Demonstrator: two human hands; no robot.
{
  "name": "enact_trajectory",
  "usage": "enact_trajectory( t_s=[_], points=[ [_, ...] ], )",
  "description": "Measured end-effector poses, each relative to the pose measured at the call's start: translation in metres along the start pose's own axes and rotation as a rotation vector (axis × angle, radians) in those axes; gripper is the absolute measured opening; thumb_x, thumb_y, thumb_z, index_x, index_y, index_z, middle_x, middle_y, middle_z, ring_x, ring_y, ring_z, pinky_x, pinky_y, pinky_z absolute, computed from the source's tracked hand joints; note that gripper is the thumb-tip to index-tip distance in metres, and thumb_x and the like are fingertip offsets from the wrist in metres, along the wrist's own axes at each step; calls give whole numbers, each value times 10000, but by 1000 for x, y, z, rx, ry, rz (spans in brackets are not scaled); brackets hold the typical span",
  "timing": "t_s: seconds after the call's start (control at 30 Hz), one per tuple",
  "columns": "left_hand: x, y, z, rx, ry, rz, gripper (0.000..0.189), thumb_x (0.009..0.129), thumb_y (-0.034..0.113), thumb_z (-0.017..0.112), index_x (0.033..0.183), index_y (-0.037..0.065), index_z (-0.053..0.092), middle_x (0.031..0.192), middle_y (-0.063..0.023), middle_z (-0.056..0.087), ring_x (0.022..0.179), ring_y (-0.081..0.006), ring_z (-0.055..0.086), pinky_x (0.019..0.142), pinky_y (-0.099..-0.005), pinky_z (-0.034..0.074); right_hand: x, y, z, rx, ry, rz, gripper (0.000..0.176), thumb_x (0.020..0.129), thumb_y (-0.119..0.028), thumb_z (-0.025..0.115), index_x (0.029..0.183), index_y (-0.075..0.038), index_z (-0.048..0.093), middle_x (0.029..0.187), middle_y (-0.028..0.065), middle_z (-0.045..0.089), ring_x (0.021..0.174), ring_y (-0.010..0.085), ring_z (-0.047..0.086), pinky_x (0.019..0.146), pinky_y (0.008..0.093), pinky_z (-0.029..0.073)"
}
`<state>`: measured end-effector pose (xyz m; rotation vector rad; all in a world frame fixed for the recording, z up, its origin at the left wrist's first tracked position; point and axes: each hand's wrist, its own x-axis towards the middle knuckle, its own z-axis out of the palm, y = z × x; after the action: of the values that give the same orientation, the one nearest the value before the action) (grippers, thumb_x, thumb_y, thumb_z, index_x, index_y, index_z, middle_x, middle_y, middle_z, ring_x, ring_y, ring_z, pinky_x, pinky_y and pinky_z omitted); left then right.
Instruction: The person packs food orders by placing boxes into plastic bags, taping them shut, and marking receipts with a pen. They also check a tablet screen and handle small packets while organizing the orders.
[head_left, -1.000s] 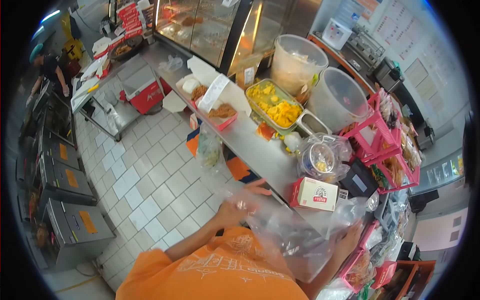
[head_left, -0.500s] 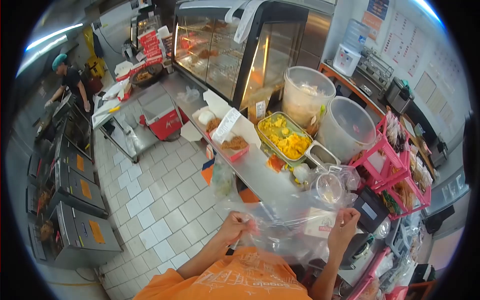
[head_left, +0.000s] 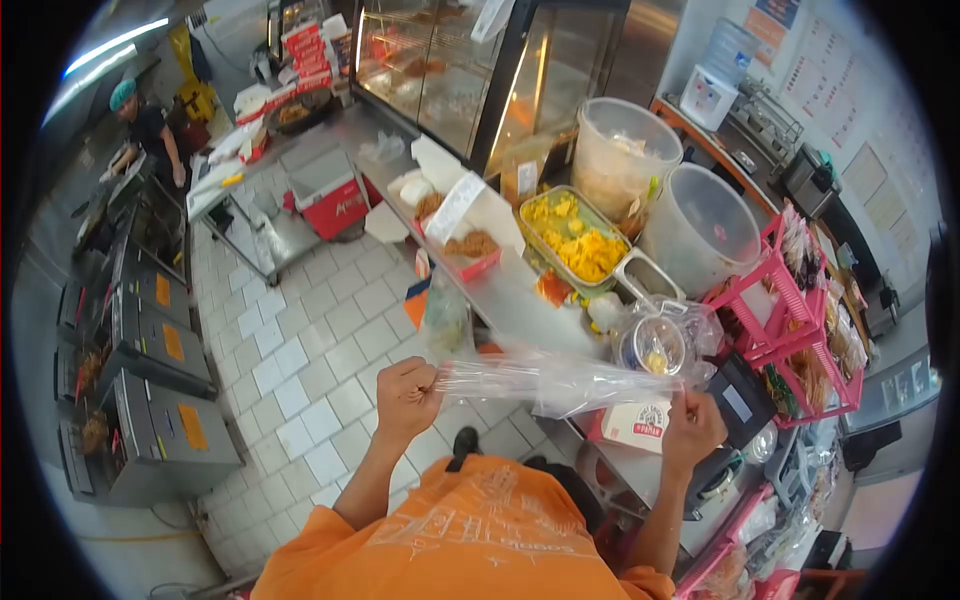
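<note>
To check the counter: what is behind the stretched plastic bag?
Behind the plastic bag, part of a red-and-white carton shows on the counter; the bag covers the carton's far side.

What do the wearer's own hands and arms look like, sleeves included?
The left hand and right hand are ungloved, with nothing visibly worn at the wrists. The forearms are bare below short orange sleeves, part of an orange shirt printed in white.

Clear plastic bag [head_left: 560, 384], wrinkled, stretched approx. horiz. btwn L hand [head_left: 408, 396] & R hand [head_left: 696, 428].
</note>
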<state>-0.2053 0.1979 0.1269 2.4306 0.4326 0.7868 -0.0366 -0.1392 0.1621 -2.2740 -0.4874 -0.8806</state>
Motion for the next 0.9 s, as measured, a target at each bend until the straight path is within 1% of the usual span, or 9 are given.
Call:
enact_trajectory(
  t_s=[0.17,0.23,0.4,0.5,0.57,0.63,0.7,0.8,0.9],
  points=[
    [28,22,22,-52,311,135,360,755,26,758,1097,65,655,1101,-111,649,941,-241,631,685,-332,521,-6,-35,-10,245,-94,42,183,843,-42,769,772,-59,601,693,41,599,606,146,577,601,284,458],
    [22,61,46,-614,-92,54,384,766,-11,715,1139,68,668,1011,-111,689,878,-231,662,737,-340,548,-6,-52,-7,912,-237,387,184,848,-42,762,854,-63,580,836,49,598,727,126,586,663,265,464],
    [41,7,60,-620,151,-352,344,813,-95,633,1132,35,657,805,-73,724,713,-152,668,684,-304,558,7,-29,-30,678,-218,303,94,983,-99,605,1000,-38,537,1008,85,583,978,176,583,929,330,464],
    [43,46,53,-880,31,-301,252,843,-89,641,1076,6,658,798,-63,718,695,-145,664,618,-268,524,7,-70,-21,616,-452,366,203,964,-188,661,1032,-34,548,977,77,585,817,207,617,786,375,516],
    [26,86,70,-1052,0,-402,137,876,-38,680,1008,-6,657,751,-50,708,616,-136,618,562,-260,473,-14,-53,4,223,-269,-59,244,930,-220,712,972,-43,550,890,56,590,735,186,591,707,386,510],
    [5,98,72,-365,-70,171,141,844,-15,739,944,13,643,668,-4,652,549,-108,537,513,-252,408,-12,-27,5,233,-111,399,233,890,-169,732,889,-45,534,758,62,536,651,194,538,631,379,464],
    [17,48,53,-293,96,-122,191,787,-55,732,921,44,638,558,19,537,471,-149,459,486,-270,356,-16,-4,0,273,79,811,248,850,-118,752,807,-48,518,626,68,483,567,203,486,555,373,419],
    [22,40,44,-231,-104,-307,239,784,40,814,942,69,638,726,-37,590,713,-243,599,626,-350,450,-41,18,-7,66,56,151,208,820,-26,725,822,-56,519,655,13,452,578,86,409,524,252,318],
    [38,43,63,147,360,174,262,763,43,820,942,73,630,861,-56,657,820,-297,631,731,-378,495,-37,-26,15,484,146,416,111,808,-23,687,861,-61,598,650,67,536,558,174,516,547,332,420]
  ],
)
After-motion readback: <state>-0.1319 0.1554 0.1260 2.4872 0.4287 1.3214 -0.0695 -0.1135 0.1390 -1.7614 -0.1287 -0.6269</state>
